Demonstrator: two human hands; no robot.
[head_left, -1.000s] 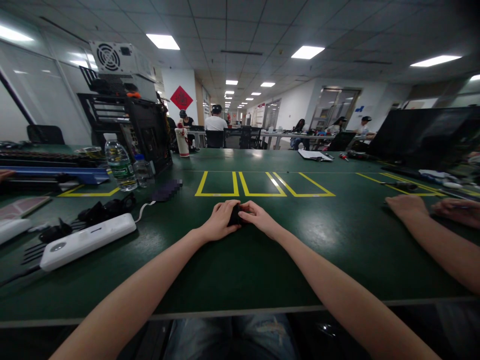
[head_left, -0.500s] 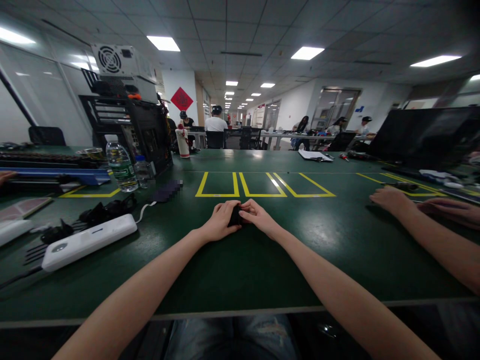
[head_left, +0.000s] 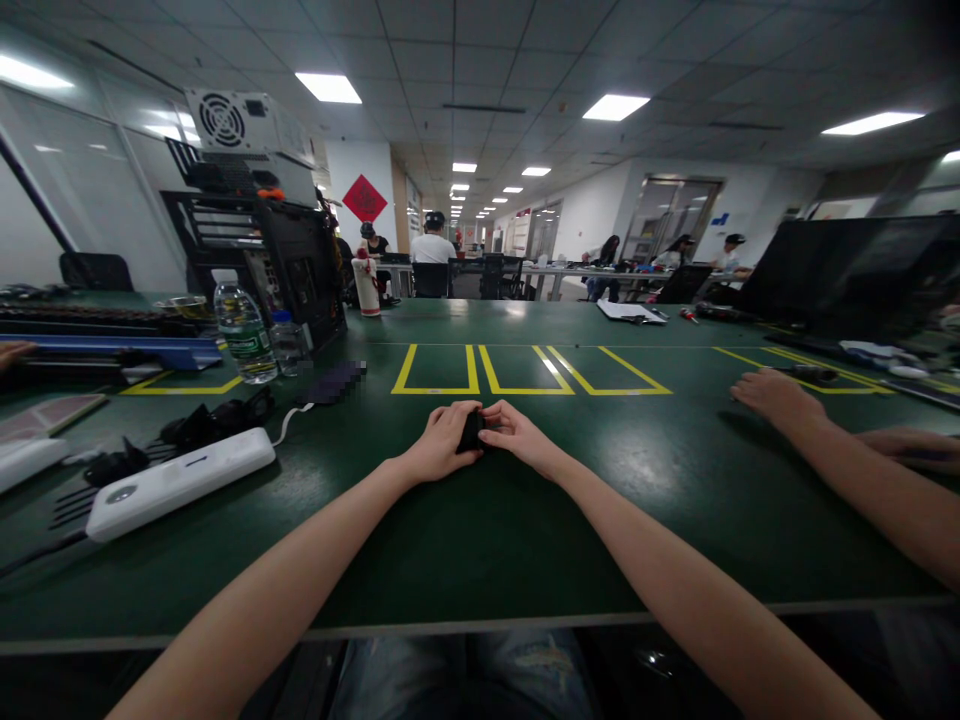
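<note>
Between my two hands, at the middle of the green table, is a small black object whose kind I cannot make out. My left hand wraps round its left side, with the thumb at the near edge. From the right, my right hand holds it with thumb and bent fingers. Much of the object is hidden by the fingers. Just beyond the hands, yellow tape outlines mark the tabletop.
To the left lie a white power strip and black cables. Behind them stand a water bottle and an open computer case. At the right, a co-worker's hand rests near a dark monitor. A clipboard lies farther back.
My right thumb and fingers have shifted slightly on the black object; my left hand has stayed put. The co-worker's nearer hand at the right has moved a little left and up.
</note>
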